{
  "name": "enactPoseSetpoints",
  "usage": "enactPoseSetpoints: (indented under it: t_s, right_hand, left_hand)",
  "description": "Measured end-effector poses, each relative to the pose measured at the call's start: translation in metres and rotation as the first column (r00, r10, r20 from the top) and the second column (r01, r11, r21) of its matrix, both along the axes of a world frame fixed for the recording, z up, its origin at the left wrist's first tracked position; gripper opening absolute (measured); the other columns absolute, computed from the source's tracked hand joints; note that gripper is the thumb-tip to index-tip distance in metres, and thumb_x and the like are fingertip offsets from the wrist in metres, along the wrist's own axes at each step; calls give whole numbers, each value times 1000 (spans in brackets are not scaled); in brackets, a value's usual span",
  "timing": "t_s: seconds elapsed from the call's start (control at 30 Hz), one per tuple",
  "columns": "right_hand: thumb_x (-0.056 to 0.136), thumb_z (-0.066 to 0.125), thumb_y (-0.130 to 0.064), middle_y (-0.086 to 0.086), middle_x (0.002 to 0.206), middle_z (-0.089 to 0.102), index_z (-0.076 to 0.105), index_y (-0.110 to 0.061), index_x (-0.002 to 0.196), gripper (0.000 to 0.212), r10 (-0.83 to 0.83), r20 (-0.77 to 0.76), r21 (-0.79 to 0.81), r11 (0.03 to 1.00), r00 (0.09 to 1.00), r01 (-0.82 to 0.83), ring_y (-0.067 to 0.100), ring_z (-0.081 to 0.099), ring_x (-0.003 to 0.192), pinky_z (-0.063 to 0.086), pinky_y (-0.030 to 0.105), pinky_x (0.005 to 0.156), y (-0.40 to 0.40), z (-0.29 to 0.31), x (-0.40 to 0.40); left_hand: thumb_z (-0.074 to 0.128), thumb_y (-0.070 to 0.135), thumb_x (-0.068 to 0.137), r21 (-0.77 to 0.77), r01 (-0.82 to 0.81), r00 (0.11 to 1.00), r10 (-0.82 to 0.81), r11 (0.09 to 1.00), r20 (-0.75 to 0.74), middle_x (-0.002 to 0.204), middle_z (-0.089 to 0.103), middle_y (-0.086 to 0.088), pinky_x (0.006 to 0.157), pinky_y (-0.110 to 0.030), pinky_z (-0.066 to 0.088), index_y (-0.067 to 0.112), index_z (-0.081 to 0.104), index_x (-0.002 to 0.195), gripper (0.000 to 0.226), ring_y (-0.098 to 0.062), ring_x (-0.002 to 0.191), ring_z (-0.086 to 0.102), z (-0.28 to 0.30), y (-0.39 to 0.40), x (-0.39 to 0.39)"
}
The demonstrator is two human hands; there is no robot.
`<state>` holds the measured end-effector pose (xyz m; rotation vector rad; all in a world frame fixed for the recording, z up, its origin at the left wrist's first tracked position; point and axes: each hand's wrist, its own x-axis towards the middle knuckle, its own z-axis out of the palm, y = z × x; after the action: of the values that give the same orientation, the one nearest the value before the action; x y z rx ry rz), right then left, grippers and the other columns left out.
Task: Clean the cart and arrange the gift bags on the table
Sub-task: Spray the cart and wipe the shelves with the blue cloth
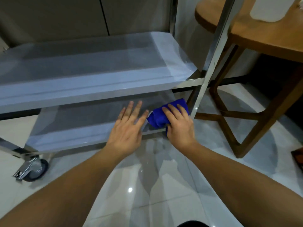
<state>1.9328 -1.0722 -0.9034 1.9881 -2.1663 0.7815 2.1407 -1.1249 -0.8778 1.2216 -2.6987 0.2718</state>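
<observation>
Mid-clean, by the look of it. Right hand (177, 125) pressing a blue cloth (161, 116) onto the right end of the cart (91, 89)'s bottom shelf (78, 126), fingers laid over it and thumb tucked round its near side. Left hand (127, 126) spread flat, fingers straight, grasping nothing, resting on or just over the same shelf beside the cloth. Upper shelf (82, 66) bare and shiny; whether already wiped, impossible to tell. No gift bags anywhere in view. Wooden surface (268, 35) at right, carrying a white container (272, 9). Arranging probably not begun.
</observation>
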Motion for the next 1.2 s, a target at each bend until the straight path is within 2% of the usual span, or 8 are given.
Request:
enactPoseSetpoints:
  t_s: [0.13, 0.23, 0.43, 0.6, 0.7, 0.8, 0.97, 1.2]
  right_hand:
    - [97, 34, -65, 4, 167, 18, 18, -35, 158, 70, -6, -147, 477, 876, 989, 77, 37, 10, 152, 11, 69, 116, -55, -13, -2]
    - [93, 16, -77, 3, 169, -6, -5, -43, 158, 76, 32, -141, 675, 734, 989, 73, 38, -11, 153, 5, 70, 117, -74, -56, -9]
    - [86, 7, -84, -3, 168, -15, -13, -49, 153, 78, -24, -223, 607, 779, 975, 158, 35, -19, 152, 0, 66, 119, -74, -80, -7]
    - [85, 10, -86, -6, 168, -11, -9, -51, 153, 79, -51, -239, 580, 794, 970, 184, 33, -16, 153, 2, 65, 120, -74, -81, -5]
    - [86, 17, -86, -8, 168, -9, -4, -53, 153, 78, -91, -191, 567, 803, 977, 186, 30, -16, 153, 1, 63, 121, -73, -81, -3]
    - [90, 15, -81, -10, 168, -6, 0, -54, 154, 71, -104, -128, 574, 803, 986, 159, 27, -14, 154, 0, 61, 121, -74, -76, -2]
    - [94, 17, -77, -12, 168, 0, 4, -55, 154, 65, -90, -146, 567, 809, 985, 157, 25, -8, 154, 5, 59, 122, -77, -75, -7]
    - [88, 17, -85, -11, 169, -6, -2, -52, 155, 78, 2, -165, 577, 811, 986, 95, 27, -11, 155, 5, 61, 122, -106, -75, -20]
  left_hand:
    - [56, 38, 98, 136, -140, 990, 143, 981, -13, 168, 14, -11, 125, -47, 13, 22, 30, 158, 68, -34, 155, 12, -38, -20, 7]
    - [31, 53, 105, 291, -273, 962, 263, 917, 72, 170, 7, -5, 125, -43, 7, 27, 14, 162, 64, -29, 156, 4, -57, -48, 2]
    - [23, 55, 105, 475, -239, 971, 202, 847, 128, 170, 6, -4, 125, -42, 10, 29, 13, 161, 63, -25, 156, 7, -95, -65, -16]
    - [18, 58, 101, 372, -252, 967, 243, 894, 72, 166, 23, -7, 122, -47, 16, 28, 31, 157, 65, -29, 151, 21, -114, -54, -19]
    - [14, 61, 94, 242, -256, 964, 265, 936, -4, 132, 57, -10, 98, -47, 36, 24, 61, 125, 67, -32, 121, 48, -110, -61, -28]
    - [27, 53, 100, 178, -240, 954, 266, 954, -140, 111, 63, -11, 86, -44, 36, 21, 67, 108, 52, -33, 102, 52, -113, -71, -28]
    - [41, 45, 102, 208, -298, 908, 344, 932, -238, 115, 63, -11, 90, -43, 38, 19, 66, 111, 38, -32, 107, 52, -117, -80, -39]
    - [43, 51, 98, 220, -238, 916, 294, 946, -273, 120, 64, -9, 96, -44, 45, 17, 65, 116, 44, -30, 114, 56, -117, -110, -39]
